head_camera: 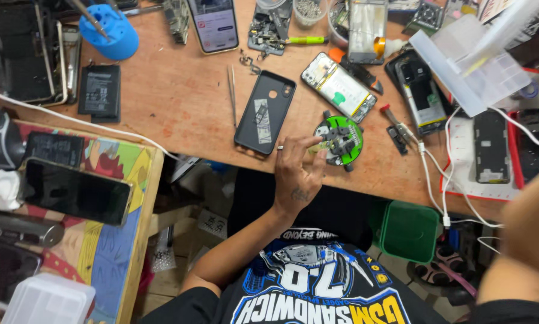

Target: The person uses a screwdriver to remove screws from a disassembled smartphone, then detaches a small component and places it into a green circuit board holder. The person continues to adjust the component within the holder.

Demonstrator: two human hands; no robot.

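Left hand [296, 174] reaches over the worn wooden bench [173, 96], thumb and forefinger drawn narrow on a small pale strip [320, 146] at the near rim of a round green disc [341, 141]. The other 3 fingers fan loosely above. The disc, a hard plastic jig studded with black clamps, lies just beyond the fingertips and touches them. The right hand is out of view; only a blurred forearm shows at the far right, so its grip cannot be told.

Just left of the fingers lies a matte black case [264, 111], soft-looking, with rounded corners, and past it thin steel tweezers [232, 93]. Beyond the fingertips sits 1 opened phone [338, 87], its glossy insides bare. To the right of the fingers a white cable [428, 174] trails off the bench edge.

The risk appears to lie in the pinch: the strip looks thin and flexible, and a hard tug against the clamps could crease or tear it. The disc sits near the bench edge, so a sideways pull might slide it off toward the lap. A slip of the wrist could also knock the case.
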